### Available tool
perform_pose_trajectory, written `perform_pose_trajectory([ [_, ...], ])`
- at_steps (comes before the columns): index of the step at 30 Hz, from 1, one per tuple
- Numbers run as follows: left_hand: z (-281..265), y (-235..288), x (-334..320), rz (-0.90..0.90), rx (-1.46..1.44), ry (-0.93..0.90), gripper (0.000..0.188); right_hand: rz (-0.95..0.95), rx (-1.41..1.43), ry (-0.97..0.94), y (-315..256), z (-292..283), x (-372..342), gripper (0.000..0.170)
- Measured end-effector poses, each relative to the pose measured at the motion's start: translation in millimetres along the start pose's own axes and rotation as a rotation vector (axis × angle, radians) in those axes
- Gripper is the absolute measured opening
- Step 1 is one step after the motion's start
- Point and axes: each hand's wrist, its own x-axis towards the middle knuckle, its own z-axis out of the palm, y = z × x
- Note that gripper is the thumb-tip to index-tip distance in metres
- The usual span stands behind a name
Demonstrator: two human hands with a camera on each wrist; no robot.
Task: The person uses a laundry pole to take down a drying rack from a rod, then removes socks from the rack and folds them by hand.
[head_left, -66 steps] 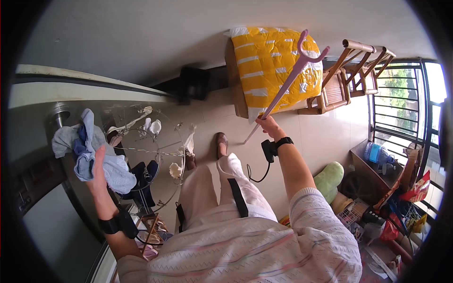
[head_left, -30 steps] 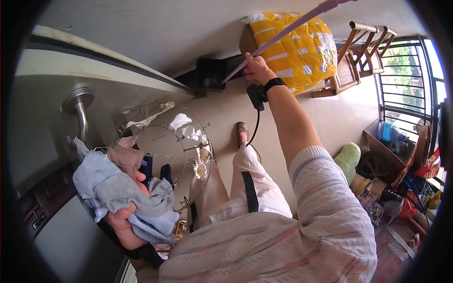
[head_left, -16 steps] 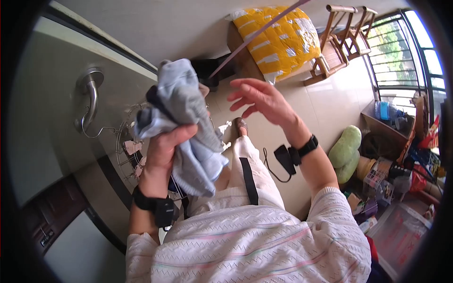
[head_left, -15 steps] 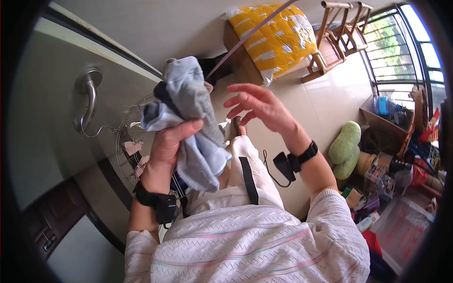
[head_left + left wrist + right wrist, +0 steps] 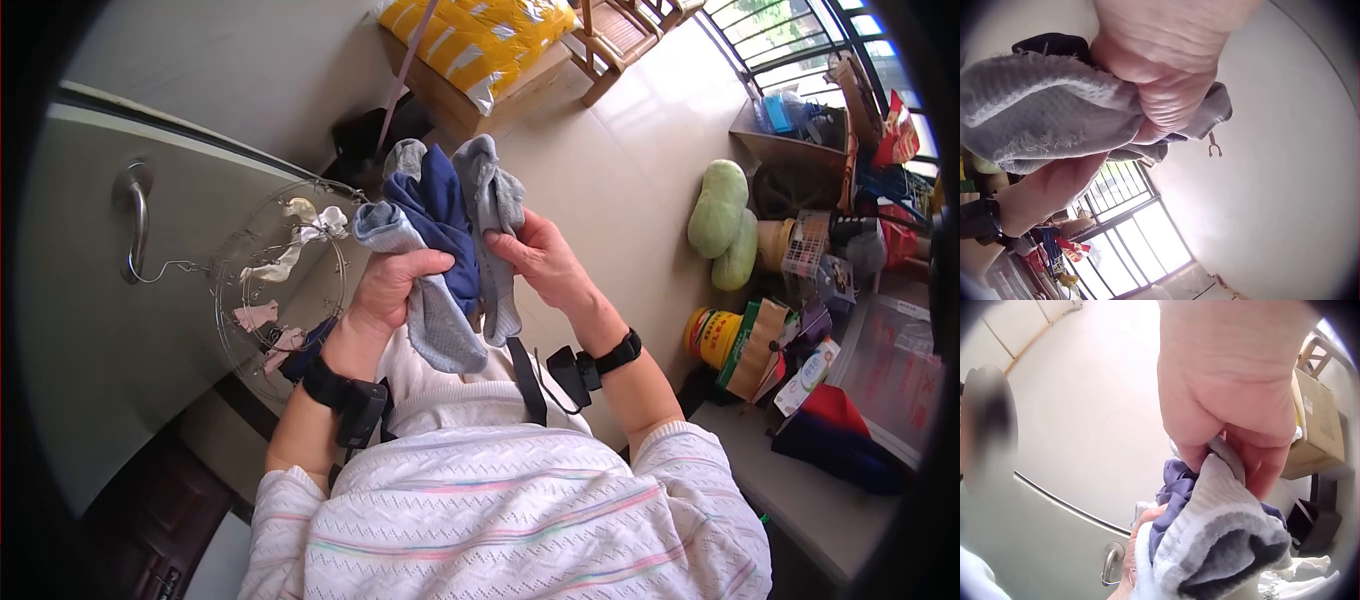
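Note:
In the head view my left hand [image 5: 385, 290] grips a bunch of cloth: a light blue-grey sock [image 5: 440, 325] with its cuff at the upper left, and a dark blue piece [image 5: 440, 215] behind the thumb. My right hand [image 5: 550, 265] pinches a grey sock [image 5: 492, 200] between thumb and fingers, just right of the bunch. In the right wrist view the cuff of a sock [image 5: 1179, 556] hangs below the right fingers, its opening toward the camera. The left wrist view has a frayed cuff [image 5: 1054, 125] beside my left hand [image 5: 1160, 56].
A round wire hanger [image 5: 225, 300] with small white and pink pieces clipped on hangs from the door handle [image 5: 135, 215] at the left. At the back stands a yellow-wrapped box [image 5: 480, 45] with a pink pole [image 5: 405, 75] before it. Green gourds [image 5: 718, 210] and clutter lie right.
The right hand has let go of the pink pole, come to the bunch and taken hold of a grey sock. The left hand has brought the cloth from beside the door to the front of the body.

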Motion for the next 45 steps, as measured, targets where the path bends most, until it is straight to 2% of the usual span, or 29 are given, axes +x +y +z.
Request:
perform_pose_trajectory([
  [2, 17.4, -4.1, -0.4, -0.041, -0.008, -0.022, 0.027, -0.261, -0.045, 0.039, 9.5, 1.8, -7.0, 0.031],
  [3, 28.9, -11.8, 0.5, -0.057, -0.029, -0.037, 0.026, -0.256, -0.039, 0.059, 15.4, -3.2, -16.3, 0.031],
  [5, 37.3, -34.2, 9.0, -0.057, 0.016, -0.087, 0.026, -0.212, -0.43, 0.115, 27.7, -11.8, -32.8, 0.031],
  [6, 38.6, -46.9, 12.9, -0.041, 0.065, -0.128, 0.026, -0.206, -0.424, 0.122, 31.6, -13.7, -42.3, 0.031],
  [8, 42.8, -67.3, 17.9, -0.03, 0.122, -0.135, 0.026, -0.302, -0.732, 0.172, 34.0, -17.2, -57.6, 0.032],
  [9, 45.8, -74.8, 18.2, -0.036, 0.107, -0.116, 0.025, -0.425, -0.655, 0.171, 41.3, -24.2, -63.1, 0.028],
  [10, 50.5, -80.1, 17.3, -0.043, 0.09, -0.097, 0.025, -0.429, -0.651, 0.181, 40.2, -30.3, -71.1, 0.028],
  [12, 57.6, -87.2, 16.3, -0.088, 0.028, -0.129, 0.023, -0.098, -0.343, 0.082, 36.5, -40.9, -86.2, 0.025],
  [13, 56.0, -92.1, 16.9, -0.088, 0.025, -0.118, 0.023, -0.102, -0.34, 0.089, 37.7, -43.7, -92.4, 0.025],
  [18, 63.8, -100.2, 16.3, -0.053, -0.009, -0.11, 0.025, -0.186, 0.031, 0.151, 41.6, -58.7, -112.8, 0.024],
  [22, 85.4, -102.9, 11.3, -0.117, -0.025, -0.188, 0.029, -0.213, 0.091, 0.211, 44.8, -65.4, -121.2, 0.021],
  [24, 95.1, -111.9, 10.7, -0.09, 0.064, -0.215, 0.032, -0.308, -0.087, 0.276, 52.0, -59.0, -120.1, 0.026],
  [25, 101.0, -116.3, 10.5, -0.085, 0.109, -0.217, 0.033, -0.427, -0.21, 0.39, 53.4, -53.0, -116.3, 0.032],
  [26, 104.6, -118.7, 9.5, -0.08, 0.152, -0.218, 0.035, -0.428, -0.21, 0.389, 51.3, -53.1, -119.0, 0.032],
  [28, 109.8, -117.3, 6.3, -0.105, 0.176, -0.212, 0.037, -0.424, -0.427, 0.389, 43.9, -52.8, -124.0, 0.03],
  [29, 112.1, -117.3, 5.6, -0.095, 0.193, -0.211, 0.036, -0.425, -0.427, 0.386, 47.9, -54.3, -122.4, 0.03],
  [31, 114.5, -117.3, 4.9, -0.086, 0.209, -0.209, 0.034, -0.511, -0.139, 0.344, 56.1, -56.2, -116.6, 0.028],
  [32, 114.5, -117.0, 5.8, -0.048, 0.17, -0.208, 0.032, -0.509, -0.139, 0.344, 55.1, -58.0, -116.9, 0.028],
  [34, 109.5, -116.8, 9.7, -0.01, 0.127, -0.205, 0.029, -0.41, 0.13, 0.223, 48.4, -64.2, -122.8, 0.022],
  [36, 94.1, -113.5, 15.6, -0.141, 0.01, -0.171, 0.024, -0.344, 0.237, 0.255, 44.7, -74.1, -127.6, 0.016],
  [38, 91.5, -102.7, 10.3, -0.144, 0.037, -0.085, 0.023, -0.272, 0.468, 0.268, 41.0, -88.0, -132.5, 0.013],
  [42, 79.1, -94.5, 7.0, -0.141, 0.049, -0.132, 0.024, -0.178, 0.471, 0.224, 41.4, -105.2, -136.2, 0.014],
  [43, 87.5, -91.6, 2.7, -0.123, 0.08, -0.151, 0.023, -0.175, 0.472, 0.224, 41.3, -104.4, -136.1, 0.014],
  [45, 112.2, -83.3, -9.5, -0.137, 0.077, -0.169, 0.023, -0.043, 0.311, 0.114, 37.5, -99.8, -135.9, 0.017],
])
